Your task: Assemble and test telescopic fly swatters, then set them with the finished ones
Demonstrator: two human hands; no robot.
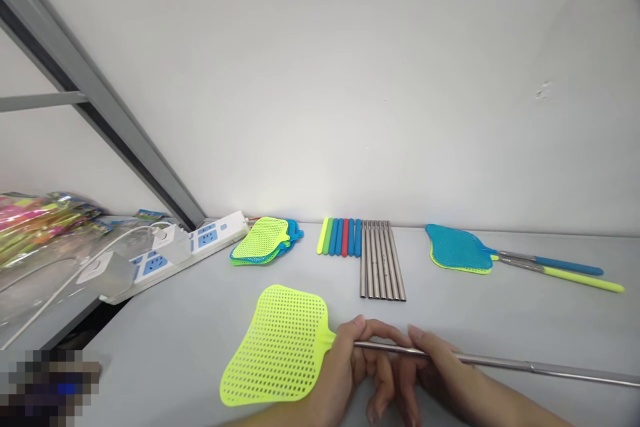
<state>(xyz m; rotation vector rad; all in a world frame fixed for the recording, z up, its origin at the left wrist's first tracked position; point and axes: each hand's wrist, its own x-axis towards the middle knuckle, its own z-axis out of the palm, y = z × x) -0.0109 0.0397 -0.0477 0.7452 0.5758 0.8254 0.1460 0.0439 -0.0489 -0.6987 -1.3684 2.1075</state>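
Note:
A yellow-green fly swatter head (277,347) with a perforated mesh lies low in front of me. My left hand (357,367) is closed around its neck, where it meets a thin metal rod. Further along, my right hand (435,370) grips the telescopic metal rod (500,363), which runs off the right edge of the view. Both hands are close together, and the rod's far end is out of sight. Beyond them lie several loose metal tubes (383,263) side by side and a row of coloured handle grips (340,237) in yellow, green, blue and red.
Stacked swatter heads (263,240) lie at the back left. Two whole fly swatters (460,250), blue and yellow, rest at the back right. A white power strip (175,253) with plugs stands left, near plastic-wrapped goods (45,227) and a grey metal frame (105,100).

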